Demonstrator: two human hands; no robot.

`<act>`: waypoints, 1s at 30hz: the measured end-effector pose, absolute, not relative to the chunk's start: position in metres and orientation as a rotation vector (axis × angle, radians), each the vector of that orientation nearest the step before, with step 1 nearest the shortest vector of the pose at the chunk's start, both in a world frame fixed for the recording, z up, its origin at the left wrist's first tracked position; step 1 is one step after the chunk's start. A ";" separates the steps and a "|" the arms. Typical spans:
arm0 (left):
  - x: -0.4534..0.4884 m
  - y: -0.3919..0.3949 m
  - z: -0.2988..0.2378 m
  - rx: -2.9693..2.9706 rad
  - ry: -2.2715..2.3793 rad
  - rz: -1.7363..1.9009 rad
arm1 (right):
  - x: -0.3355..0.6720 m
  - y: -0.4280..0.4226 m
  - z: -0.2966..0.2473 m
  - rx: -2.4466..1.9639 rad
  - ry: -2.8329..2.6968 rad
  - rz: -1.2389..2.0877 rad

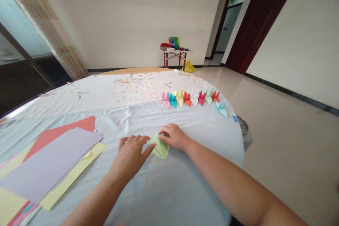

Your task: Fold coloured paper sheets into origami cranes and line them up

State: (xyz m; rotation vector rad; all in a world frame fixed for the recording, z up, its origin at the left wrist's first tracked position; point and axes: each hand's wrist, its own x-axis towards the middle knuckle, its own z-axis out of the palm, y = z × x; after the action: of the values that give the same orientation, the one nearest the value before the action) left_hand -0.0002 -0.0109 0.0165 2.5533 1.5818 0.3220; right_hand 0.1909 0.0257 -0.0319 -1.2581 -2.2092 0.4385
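A light green folded paper (pixel 162 149) lies on the tablecloth between my hands, with crease lines running to its near point. My right hand (pixel 175 137) curls over its right and upper side, thumb and fingers closing on the paper; some fingertips are hidden. My left hand (pixel 134 153) is at the left of it, palm down and fingers spread, the thumb tip at the paper's left edge. Farther back stands a row of folded paper cranes, among them a pink one (pixel 165 100), a white one (pixel 195 97) and a pale turquoise one (pixel 221 108).
Loose coloured sheets lie at the left, a lilac sheet (pixel 53 164) on top of a red sheet (pixel 66 127) and yellow ones. The round table's cloth (pixel 137 116) is wrinkled. A small side table (pixel 176 51) with a colourful bag stands by the far wall.
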 end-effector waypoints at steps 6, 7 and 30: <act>0.011 -0.003 0.000 2.529 1.666 0.332 | 0.198 0.026 -0.034 -1.304 -2.203 0.362; 0.013 -0.002 -0.002 2.500 1.681 0.360 | 0.199 0.025 -0.034 -1.313 -2.212 0.356; 0.018 0.010 -0.005 1.214 1.107 0.908 | 0.196 0.021 -0.026 -1.002 -1.605 1.368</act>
State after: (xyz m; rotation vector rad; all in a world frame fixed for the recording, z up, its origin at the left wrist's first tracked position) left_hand 0.0184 0.0096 -0.0048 1.2136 1.1069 0.9082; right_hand 0.1963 0.0213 -0.0264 -1.0016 -1.6050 1.3685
